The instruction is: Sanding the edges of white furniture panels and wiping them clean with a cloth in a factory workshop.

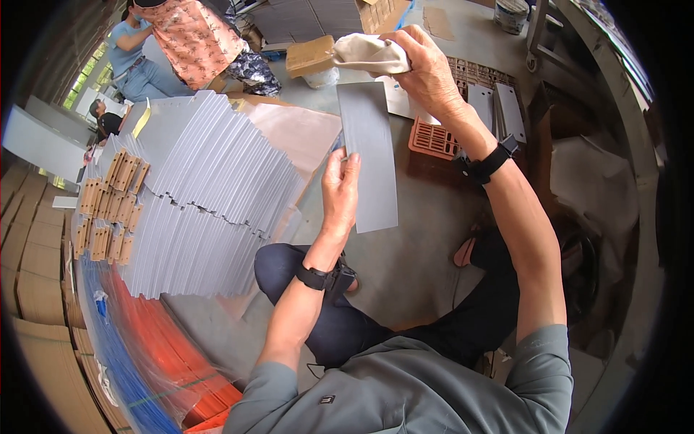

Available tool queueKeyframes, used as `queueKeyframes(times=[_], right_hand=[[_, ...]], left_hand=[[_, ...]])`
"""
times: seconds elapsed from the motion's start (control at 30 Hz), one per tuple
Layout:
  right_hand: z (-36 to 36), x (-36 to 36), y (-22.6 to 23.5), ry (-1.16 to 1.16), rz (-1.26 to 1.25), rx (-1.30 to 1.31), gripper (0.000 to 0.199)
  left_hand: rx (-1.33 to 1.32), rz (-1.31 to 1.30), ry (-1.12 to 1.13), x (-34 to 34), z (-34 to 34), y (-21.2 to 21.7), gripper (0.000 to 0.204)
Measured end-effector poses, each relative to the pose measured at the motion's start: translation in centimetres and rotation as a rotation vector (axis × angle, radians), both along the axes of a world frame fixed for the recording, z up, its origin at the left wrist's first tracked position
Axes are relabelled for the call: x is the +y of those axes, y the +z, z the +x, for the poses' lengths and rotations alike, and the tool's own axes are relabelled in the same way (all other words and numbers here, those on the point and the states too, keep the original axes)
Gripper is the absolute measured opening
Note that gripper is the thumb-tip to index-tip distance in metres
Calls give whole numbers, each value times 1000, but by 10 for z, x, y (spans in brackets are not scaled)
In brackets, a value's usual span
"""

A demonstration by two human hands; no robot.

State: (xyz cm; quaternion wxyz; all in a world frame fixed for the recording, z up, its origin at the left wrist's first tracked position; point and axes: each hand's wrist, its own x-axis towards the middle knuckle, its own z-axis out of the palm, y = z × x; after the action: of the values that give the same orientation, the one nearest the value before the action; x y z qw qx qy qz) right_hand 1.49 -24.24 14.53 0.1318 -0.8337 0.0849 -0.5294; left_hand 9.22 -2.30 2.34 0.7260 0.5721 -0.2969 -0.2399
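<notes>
Concrete floor; grey stack left; left grip holds loose panel, right grip clutches cloth; panel seemingly mid-work, stack's progress unclear.

Panel stack left of board

There's only a narrow gap between the left hand and the big stack of grey panels, which blocks any wide sweep leftward. Right of the held panel, bare floor leaves room to pass down toward the legs. The orange crate stands in the way farther out, and the bent left knee crowds the space below.
</notes>
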Motion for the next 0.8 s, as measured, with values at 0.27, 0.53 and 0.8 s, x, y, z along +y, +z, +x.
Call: queueKeyframes(times=[0.27, 0.53, 0.8], right_hand=[[-8, 103, -88, 448, 138, 223, 35], [-114, 144, -239, 652, 103, 857, 31], [-137, 59, -126, 38, 506, 417, 24]], left_hand=[[51, -184, 110, 3, 15, -13, 33], [65, -221, 24, -3, 17, -1, 37], [71, -151, 33, -5, 8, 3, 42]])
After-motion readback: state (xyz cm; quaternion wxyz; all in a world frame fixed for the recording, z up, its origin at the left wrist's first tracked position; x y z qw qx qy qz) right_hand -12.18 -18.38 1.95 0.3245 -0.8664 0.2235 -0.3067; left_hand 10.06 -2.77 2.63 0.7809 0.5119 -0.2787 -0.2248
